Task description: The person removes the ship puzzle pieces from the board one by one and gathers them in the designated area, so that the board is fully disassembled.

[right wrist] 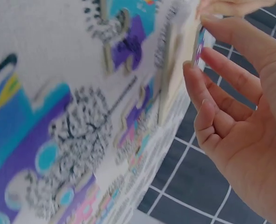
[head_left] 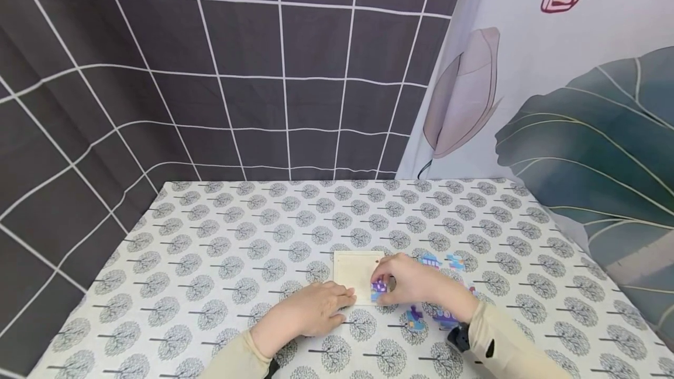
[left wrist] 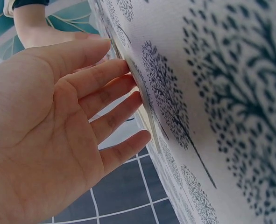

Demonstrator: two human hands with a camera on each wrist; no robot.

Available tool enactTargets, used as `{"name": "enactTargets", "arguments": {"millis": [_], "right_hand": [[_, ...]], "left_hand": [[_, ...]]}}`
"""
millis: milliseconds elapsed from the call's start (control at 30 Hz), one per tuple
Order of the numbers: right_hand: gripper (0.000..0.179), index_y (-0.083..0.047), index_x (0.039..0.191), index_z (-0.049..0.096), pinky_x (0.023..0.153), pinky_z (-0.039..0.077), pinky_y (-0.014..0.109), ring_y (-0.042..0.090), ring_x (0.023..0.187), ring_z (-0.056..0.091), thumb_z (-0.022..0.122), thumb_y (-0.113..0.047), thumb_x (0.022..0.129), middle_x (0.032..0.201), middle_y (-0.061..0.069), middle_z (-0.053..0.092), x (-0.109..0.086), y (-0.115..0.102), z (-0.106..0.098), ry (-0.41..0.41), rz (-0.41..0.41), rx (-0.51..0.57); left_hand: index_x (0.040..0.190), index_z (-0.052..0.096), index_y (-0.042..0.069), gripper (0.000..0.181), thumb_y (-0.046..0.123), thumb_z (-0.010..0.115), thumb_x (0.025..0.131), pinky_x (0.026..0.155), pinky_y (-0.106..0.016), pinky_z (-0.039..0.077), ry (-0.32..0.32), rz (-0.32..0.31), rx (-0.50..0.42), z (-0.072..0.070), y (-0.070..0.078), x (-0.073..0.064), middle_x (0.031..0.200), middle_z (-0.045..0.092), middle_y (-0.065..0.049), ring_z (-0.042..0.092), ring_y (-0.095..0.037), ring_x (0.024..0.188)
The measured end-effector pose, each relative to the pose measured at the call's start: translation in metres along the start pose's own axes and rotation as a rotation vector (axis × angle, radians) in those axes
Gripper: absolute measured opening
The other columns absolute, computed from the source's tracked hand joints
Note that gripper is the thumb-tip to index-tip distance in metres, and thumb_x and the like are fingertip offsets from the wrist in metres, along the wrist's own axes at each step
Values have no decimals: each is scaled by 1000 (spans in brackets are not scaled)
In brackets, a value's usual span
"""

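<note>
A shallow pale wooden puzzle tray (head_left: 350,268) lies on the patterned tablecloth. Over the tray's right part, my right hand (head_left: 406,278) pinches a purple and blue jigsaw piece (head_left: 377,290) between thumb and fingers. In the right wrist view that puzzle piece (right wrist: 198,46) is seen nearly edge-on. My left hand (head_left: 317,307) rests at the tray's lower left edge. The left wrist view shows the left hand's straight fingers (left wrist: 114,116) touching the tray's rim (left wrist: 147,116). Whether the pinched piece touches the tray floor, I cannot tell.
Loose jigsaw pieces lie to the right: a purple and blue one (head_left: 415,319) below the right hand, another (head_left: 445,319) near the right wrist, and two farther back, one blue (head_left: 430,259) and one blue and orange (head_left: 455,261). A dark grid curtain (head_left: 316,104) hangs behind the table.
</note>
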State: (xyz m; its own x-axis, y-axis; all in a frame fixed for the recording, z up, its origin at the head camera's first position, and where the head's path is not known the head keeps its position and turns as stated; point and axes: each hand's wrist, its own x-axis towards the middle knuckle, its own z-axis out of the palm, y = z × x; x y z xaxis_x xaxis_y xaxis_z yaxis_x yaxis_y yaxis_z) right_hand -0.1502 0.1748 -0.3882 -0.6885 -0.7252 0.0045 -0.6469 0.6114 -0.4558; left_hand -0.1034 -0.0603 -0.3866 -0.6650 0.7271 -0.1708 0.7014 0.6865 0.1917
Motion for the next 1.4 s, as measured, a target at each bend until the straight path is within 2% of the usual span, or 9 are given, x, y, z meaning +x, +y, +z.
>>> {"name": "enactTargets", "arguments": {"millis": [233, 467, 600, 700, 900, 1000, 1133, 1300, 1400], "right_hand": [[29, -7, 97, 70, 74, 54, 22, 4, 81, 59, 77, -22, 73, 92, -4, 66, -13, 6, -10, 55, -67, -13], [29, -10, 101, 70, 88, 53, 35, 12, 94, 62, 76, -23, 75, 100, -5, 67, -28, 10, -10, 75, -36, -52], [31, -9, 102, 70, 84, 55, 33, 13, 91, 63, 75, -23, 76, 101, -3, 66, -37, 11, -12, 81, -5, -35], [31, -8, 102, 69, 75, 56, 27, 8, 84, 61, 75, -24, 76, 100, -2, 66, -44, 13, -13, 95, -12, -31], [30, -5, 102, 69, 73, 56, 25, 6, 83, 61, 74, -22, 77, 101, 2, 66, -56, 21, -13, 133, -56, -22], [30, -7, 103, 69, 69, 56, 23, 5, 79, 59, 74, -22, 77, 101, 0, 65, -62, 23, -16, 139, -37, -12], [31, -10, 105, 69, 73, 55, 28, 4, 81, 59, 74, -22, 77, 102, -4, 65, -70, 26, -24, 162, 16, -15], [30, -12, 103, 69, 79, 55, 37, 7, 88, 61, 75, -24, 76, 103, -4, 66, -77, 29, -33, 219, -9, -52], [29, -11, 102, 69, 80, 55, 39, 10, 90, 61, 75, -23, 76, 102, -5, 66, -82, 30, -35, 216, -2, -68]], "left_hand": [[135, 50, 18, 44, 31, 52, 93, 109, -34, 36, 0, 2, 5, -2, 0, 1, 141, 45, 7, 42, -13, 129], [135, 51, 18, 44, 31, 52, 93, 108, -34, 36, -4, 2, 15, -2, 0, 0, 141, 45, 7, 42, -14, 129], [135, 51, 18, 44, 32, 52, 93, 108, -34, 36, -3, 7, 22, -1, 0, 0, 141, 45, 7, 43, -14, 129], [135, 51, 18, 44, 32, 52, 93, 108, -34, 36, -2, 11, 21, 0, -1, 0, 141, 45, 6, 42, -14, 129], [135, 50, 18, 44, 31, 52, 93, 108, -35, 36, -1, 14, 5, 1, -1, -1, 142, 45, 6, 42, -15, 129], [135, 50, 18, 44, 31, 51, 93, 108, -35, 36, 2, 17, 2, 2, -1, -1, 142, 45, 6, 42, -15, 129], [135, 50, 16, 43, 30, 50, 94, 109, -36, 35, 4, 17, -11, 3, -2, 0, 142, 45, 5, 42, -15, 129], [135, 51, 15, 43, 29, 50, 94, 109, -36, 35, 9, 20, -22, 1, -3, 0, 141, 45, 5, 42, -15, 129], [134, 51, 15, 43, 29, 51, 94, 109, -35, 35, 10, 28, -17, 1, -3, 0, 141, 45, 4, 43, -15, 129]]}}
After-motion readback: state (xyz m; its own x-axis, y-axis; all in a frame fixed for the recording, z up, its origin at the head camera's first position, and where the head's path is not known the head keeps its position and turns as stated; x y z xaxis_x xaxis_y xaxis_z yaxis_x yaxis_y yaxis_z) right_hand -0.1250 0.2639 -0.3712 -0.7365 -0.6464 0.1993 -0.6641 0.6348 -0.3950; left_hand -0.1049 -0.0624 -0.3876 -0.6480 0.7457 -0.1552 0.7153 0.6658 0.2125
